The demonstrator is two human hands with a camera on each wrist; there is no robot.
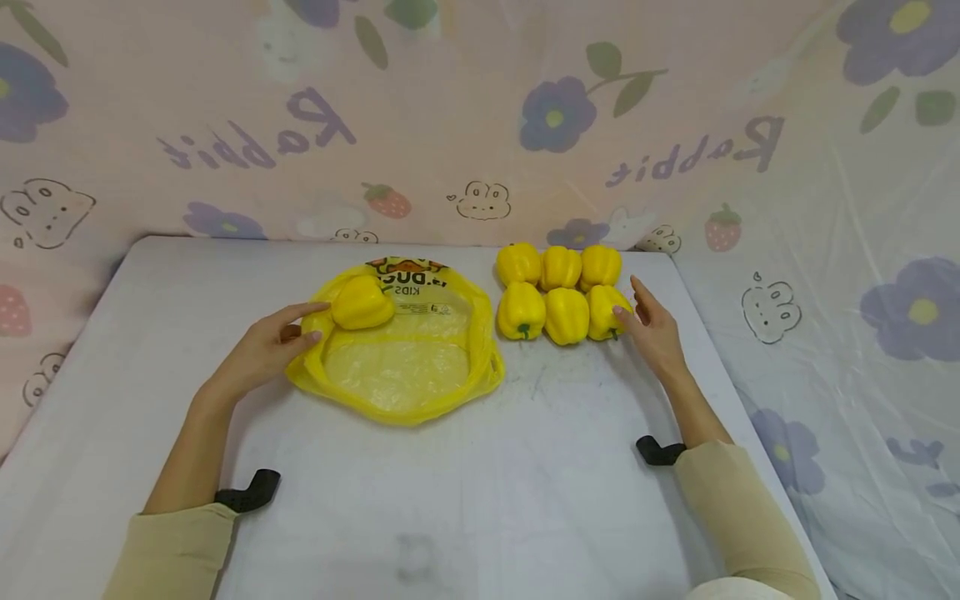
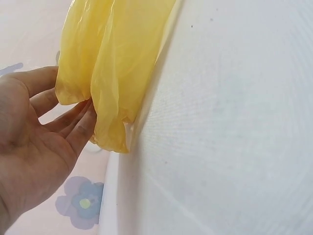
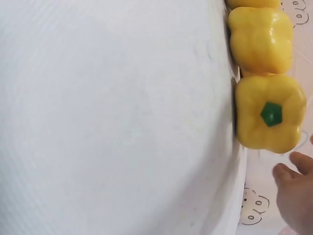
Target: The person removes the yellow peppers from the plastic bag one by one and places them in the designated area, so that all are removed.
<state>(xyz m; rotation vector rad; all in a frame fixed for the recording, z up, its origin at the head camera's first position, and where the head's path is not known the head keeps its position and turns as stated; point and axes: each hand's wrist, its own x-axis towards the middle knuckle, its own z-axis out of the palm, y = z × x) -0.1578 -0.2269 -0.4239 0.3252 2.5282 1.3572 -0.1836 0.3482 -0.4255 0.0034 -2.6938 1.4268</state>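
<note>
A yellow plastic bag (image 1: 397, 379) lies with its mouth spread wide on the white table, and one yellow bell pepper (image 1: 363, 303) rests inside at its upper left. My left hand (image 1: 272, 343) touches the bag's left rim with loosely extended fingers; in the left wrist view the fingertips go partly behind the hanging yellow plastic (image 2: 110, 78). To the right of the bag, several more yellow bell peppers (image 1: 567, 317) stand in two rows. My right hand (image 1: 657, 329) is beside the nearest right-end pepper (image 3: 270, 113), fingers apart, a small gap showing in the right wrist view.
The white table (image 1: 465, 517) reaches back to a hanging cloth (image 1: 442, 108) printed with flowers, rabbits and strawberries. Black wrist-worn pieces (image 1: 251, 492) stick out from both forearms over the table. The right table edge runs close beside my right forearm.
</note>
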